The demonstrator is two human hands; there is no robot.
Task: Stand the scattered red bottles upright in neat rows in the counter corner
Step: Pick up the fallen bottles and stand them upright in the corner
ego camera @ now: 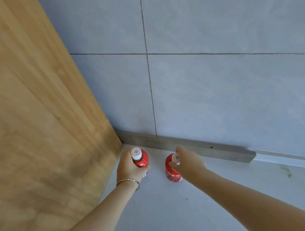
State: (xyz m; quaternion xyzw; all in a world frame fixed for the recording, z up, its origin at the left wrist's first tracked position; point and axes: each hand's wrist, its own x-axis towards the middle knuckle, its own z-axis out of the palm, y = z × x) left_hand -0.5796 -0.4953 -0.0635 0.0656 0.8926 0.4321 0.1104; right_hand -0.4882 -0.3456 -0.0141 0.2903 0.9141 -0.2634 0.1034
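Two red bottles with white caps stand upright on the pale counter point(164, 213), close to its corner. The left red bottle point(141, 158) is nearest the wooden panel, and my left hand point(129, 166) wraps around its body from the left. The right red bottle point(172, 173) stands a short gap away. My right hand point(187, 162) grips it at the neck and cap from the right, hiding part of the cap. A bracelet sits on my left wrist.
A tall wooden panel point(40, 123) walls the left side. Grey wall tiles point(218, 92) rise behind, with a metal strip point(186, 145) along their base. Bare counter stretches toward me and to the right.
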